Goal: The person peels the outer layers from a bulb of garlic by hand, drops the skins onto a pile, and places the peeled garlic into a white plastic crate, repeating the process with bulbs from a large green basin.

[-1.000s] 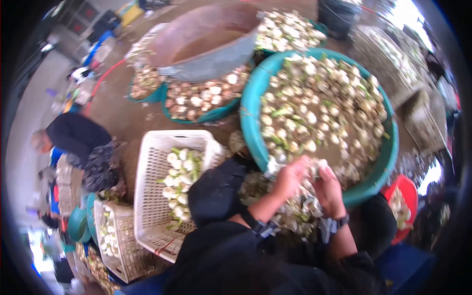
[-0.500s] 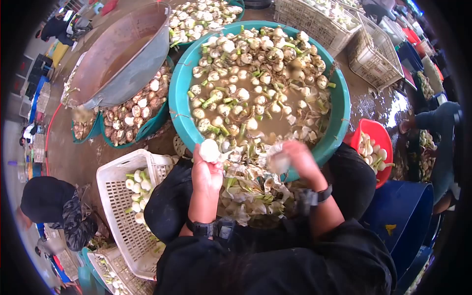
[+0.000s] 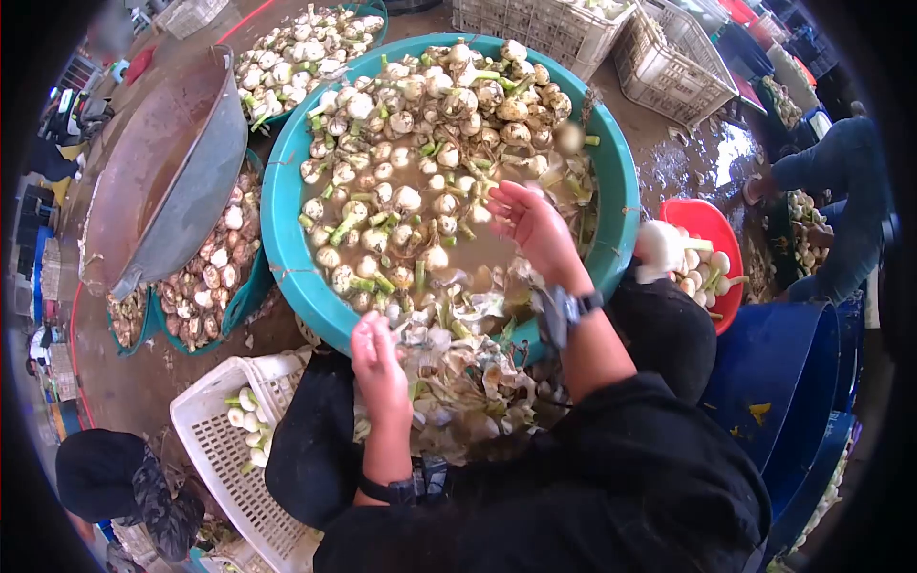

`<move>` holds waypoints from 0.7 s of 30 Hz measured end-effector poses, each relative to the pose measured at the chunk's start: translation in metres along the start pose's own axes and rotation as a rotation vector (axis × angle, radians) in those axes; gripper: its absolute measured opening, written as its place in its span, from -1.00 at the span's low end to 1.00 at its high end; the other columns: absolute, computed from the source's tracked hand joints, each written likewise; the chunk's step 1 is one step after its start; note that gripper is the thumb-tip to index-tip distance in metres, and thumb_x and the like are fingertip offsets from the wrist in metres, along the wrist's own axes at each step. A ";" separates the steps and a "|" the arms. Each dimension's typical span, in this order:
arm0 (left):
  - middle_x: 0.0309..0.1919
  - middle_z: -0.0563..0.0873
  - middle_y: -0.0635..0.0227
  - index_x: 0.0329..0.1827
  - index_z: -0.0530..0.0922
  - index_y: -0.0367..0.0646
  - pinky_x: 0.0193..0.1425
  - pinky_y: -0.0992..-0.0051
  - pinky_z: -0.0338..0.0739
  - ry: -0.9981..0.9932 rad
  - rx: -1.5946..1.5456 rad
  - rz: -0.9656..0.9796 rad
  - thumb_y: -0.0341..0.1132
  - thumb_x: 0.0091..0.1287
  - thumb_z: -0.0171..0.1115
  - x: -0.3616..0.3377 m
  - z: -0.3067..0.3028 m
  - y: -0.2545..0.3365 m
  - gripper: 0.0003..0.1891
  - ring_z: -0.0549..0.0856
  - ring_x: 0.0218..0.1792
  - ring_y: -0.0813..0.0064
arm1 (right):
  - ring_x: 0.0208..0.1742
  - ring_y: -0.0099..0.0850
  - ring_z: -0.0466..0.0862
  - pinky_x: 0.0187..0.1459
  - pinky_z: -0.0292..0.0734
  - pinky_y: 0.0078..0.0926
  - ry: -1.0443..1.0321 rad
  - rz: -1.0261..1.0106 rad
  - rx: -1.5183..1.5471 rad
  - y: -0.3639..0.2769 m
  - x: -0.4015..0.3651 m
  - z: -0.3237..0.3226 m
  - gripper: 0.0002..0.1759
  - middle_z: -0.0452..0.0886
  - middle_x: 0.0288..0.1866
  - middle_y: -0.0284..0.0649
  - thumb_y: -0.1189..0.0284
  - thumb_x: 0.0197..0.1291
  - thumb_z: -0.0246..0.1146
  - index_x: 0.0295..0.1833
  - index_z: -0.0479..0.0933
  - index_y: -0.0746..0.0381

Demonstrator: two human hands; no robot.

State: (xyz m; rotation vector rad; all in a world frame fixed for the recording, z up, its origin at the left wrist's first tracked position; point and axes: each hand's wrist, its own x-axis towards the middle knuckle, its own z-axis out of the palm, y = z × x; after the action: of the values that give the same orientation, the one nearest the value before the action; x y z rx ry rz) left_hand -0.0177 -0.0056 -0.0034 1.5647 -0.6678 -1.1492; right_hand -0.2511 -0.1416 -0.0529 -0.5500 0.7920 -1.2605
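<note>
hovering right hand [image 3: 541, 227] open over teal tub [image 3: 279, 229] — bulbs [image 3: 409, 199] just beneath; left hand [image 3: 378, 361] open beside peels [image 3: 463, 382]

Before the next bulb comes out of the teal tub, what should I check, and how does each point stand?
1. Right hand open and empty over the teal tub: ok.
2. Left hand empty: cannot tell, its palm is hidden.
3. Bulbs floating within the right hand's reach: ok.
4. Room left in the red basin: ok.
5. Room left in the white crate: ok.
6. Space between the knees free of peelings: not ok, a heap lies there.
</note>
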 end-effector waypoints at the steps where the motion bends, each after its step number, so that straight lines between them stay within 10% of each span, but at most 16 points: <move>1: -0.12 0.52 0.33 0.04 0.37 -0.25 -0.11 0.61 0.38 -0.012 0.033 -0.016 -0.24 0.35 0.05 -0.001 0.006 0.003 -0.69 0.49 -0.16 0.56 | 0.06 -0.30 0.52 -0.02 0.45 -0.33 0.161 -0.019 -0.530 0.009 0.025 -0.009 -0.56 0.46 0.14 -0.17 0.22 0.31 -0.03 0.16 0.34 0.28; 4: -0.11 0.53 0.26 0.03 0.37 -0.30 0.02 0.52 0.39 -0.041 0.130 0.134 -0.36 0.30 0.12 0.002 0.011 -0.007 -0.70 0.50 -0.11 0.53 | -0.05 -0.10 0.54 0.06 0.34 -0.20 0.402 -0.233 -1.875 0.081 0.077 -0.063 -0.65 0.60 -0.14 -0.04 0.25 0.07 0.11 -0.08 0.54 0.20; 8: 0.00 0.49 0.22 0.16 0.30 -0.20 -0.16 0.52 0.45 -0.061 0.236 0.098 -0.10 0.37 -0.01 0.012 0.003 -0.034 -0.57 0.52 -0.08 0.46 | -0.31 -0.10 0.62 -0.23 0.49 -0.16 0.302 -0.120 -1.596 0.087 0.050 -0.012 -0.80 0.64 -0.32 -0.14 0.29 0.04 0.17 -0.40 0.59 0.19; 10: 0.01 0.48 0.13 0.27 0.18 -0.17 -0.19 0.49 0.49 -0.113 0.122 -0.167 0.08 0.37 -0.15 0.005 0.010 -0.018 -0.43 0.54 -0.11 0.41 | -0.38 -0.52 0.58 -0.41 0.48 -0.54 0.200 0.164 -0.433 0.069 -0.003 0.060 -0.79 0.64 -0.31 -0.17 0.52 0.11 0.21 -0.11 0.44 0.27; 12: -0.14 0.54 0.16 0.23 0.21 -0.16 -0.38 0.54 0.49 -0.091 -0.039 -0.314 0.22 0.34 -0.28 0.003 0.015 -0.015 -0.35 0.59 -0.33 0.45 | -0.41 -0.62 0.52 -0.47 0.39 -0.70 0.086 -0.025 -0.325 0.103 -0.040 0.085 -0.74 0.58 -0.35 -0.29 0.56 0.14 0.18 -0.04 0.39 0.25; 13: -0.27 0.55 0.25 0.14 0.28 -0.15 -0.47 0.60 0.43 -0.072 -0.060 -0.267 0.22 0.33 -0.27 0.006 0.009 -0.021 -0.39 0.55 -0.44 0.53 | -0.42 -0.64 0.49 -0.46 0.41 -0.64 0.038 0.106 -0.562 0.073 -0.071 0.116 -0.80 0.53 -0.41 -0.34 0.58 0.13 0.18 -0.11 0.43 0.24; 16: -0.50 0.48 0.47 -0.12 0.43 -0.20 -0.61 0.67 0.25 0.053 -0.062 -0.262 0.05 0.38 -0.15 0.010 -0.005 -0.001 -0.55 0.40 -0.58 0.67 | -0.46 -0.25 0.58 -0.46 0.46 -0.32 -0.331 -0.670 -1.247 0.077 -0.100 0.115 -0.91 0.54 -0.45 -0.10 0.50 0.04 0.18 -0.30 0.51 0.26; 21: -0.49 0.51 0.48 -0.27 0.50 -0.25 -0.45 0.64 0.34 -0.181 0.058 -0.196 -0.18 0.34 -0.02 0.011 -0.005 -0.010 -0.72 0.45 -0.51 0.67 | -0.47 -0.11 0.56 -0.43 0.47 -0.23 -0.481 -0.404 -1.563 0.057 -0.122 0.109 -0.89 0.53 -0.54 -0.10 0.43 0.02 0.15 -0.45 0.47 0.23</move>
State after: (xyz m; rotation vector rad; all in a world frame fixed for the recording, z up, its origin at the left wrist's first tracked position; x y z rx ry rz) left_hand -0.0103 -0.0104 -0.0167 1.6145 -0.6823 -1.4420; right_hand -0.1433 -0.0160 -0.0008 -2.2482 1.1727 -0.5485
